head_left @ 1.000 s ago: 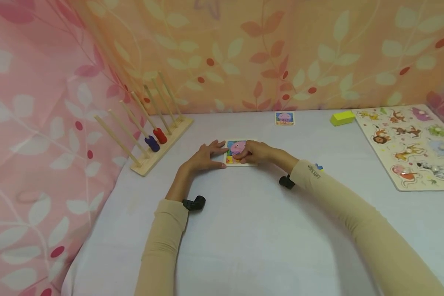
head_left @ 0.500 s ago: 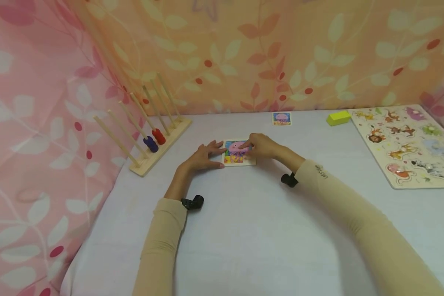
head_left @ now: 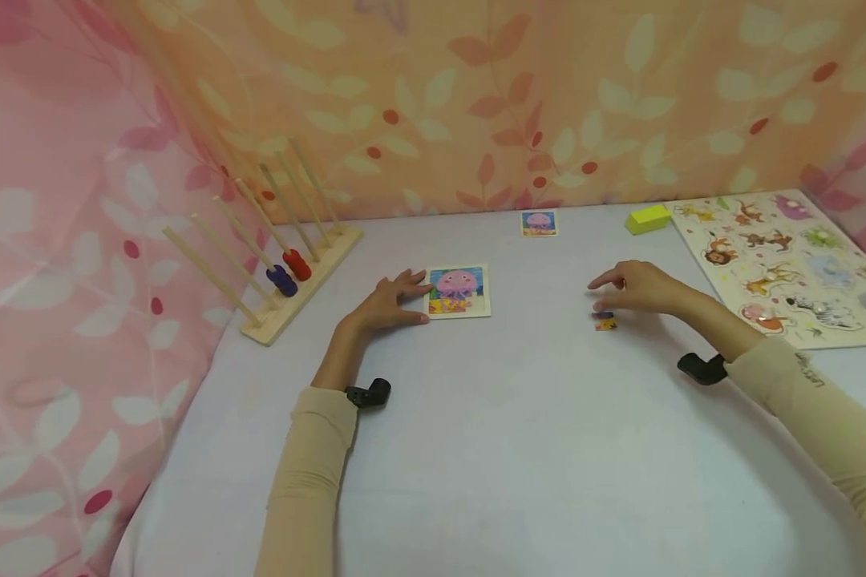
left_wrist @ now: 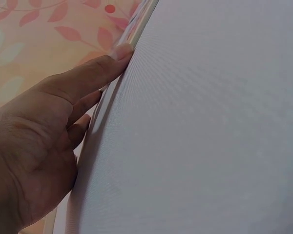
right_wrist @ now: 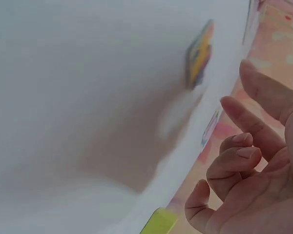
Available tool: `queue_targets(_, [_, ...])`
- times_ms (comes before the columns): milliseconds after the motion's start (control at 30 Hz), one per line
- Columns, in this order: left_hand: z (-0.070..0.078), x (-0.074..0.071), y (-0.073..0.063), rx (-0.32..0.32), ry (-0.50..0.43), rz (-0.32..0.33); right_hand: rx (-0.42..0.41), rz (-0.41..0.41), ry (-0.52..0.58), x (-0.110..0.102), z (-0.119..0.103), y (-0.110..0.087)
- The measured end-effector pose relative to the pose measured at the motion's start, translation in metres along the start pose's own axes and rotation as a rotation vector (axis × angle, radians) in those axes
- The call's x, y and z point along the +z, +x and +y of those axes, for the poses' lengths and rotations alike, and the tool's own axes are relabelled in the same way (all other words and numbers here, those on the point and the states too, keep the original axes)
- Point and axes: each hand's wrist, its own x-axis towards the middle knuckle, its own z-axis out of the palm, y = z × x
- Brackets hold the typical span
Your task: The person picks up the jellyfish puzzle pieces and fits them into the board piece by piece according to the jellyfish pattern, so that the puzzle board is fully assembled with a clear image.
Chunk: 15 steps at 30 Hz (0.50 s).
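Observation:
A small square jigsaw puzzle with a pink jellyfish picture lies flat on the white cloth; its lower right corner shows bare backing. My left hand rests at its left edge, thumb and fingers spread. In the left wrist view the thumb touches the board's edge. Off to the right, a loose orange and blue puzzle piece lies on the cloth. Just above it hovers my right hand, holding nothing, index finger and thumb apart. The right wrist view shows that piece away from the fingertips.
A wooden peg abacus with blue and red beads stands at left. Behind the puzzle lies a jellyfish card. A yellow block and an animal peg board are at the right, near the patterned curtain.
My right hand has left the jellyfish puzzle and moved right to the loose piece. My left hand has stayed at the puzzle's left edge. The head view has shifted slightly.

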Motion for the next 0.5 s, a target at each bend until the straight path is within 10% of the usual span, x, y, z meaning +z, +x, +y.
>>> queue_targets(500, [0.0,0.007,0.003,0.018,-0.02,-0.009,-0.059,0.055,-0.282,0.016,0.007,-0.03])
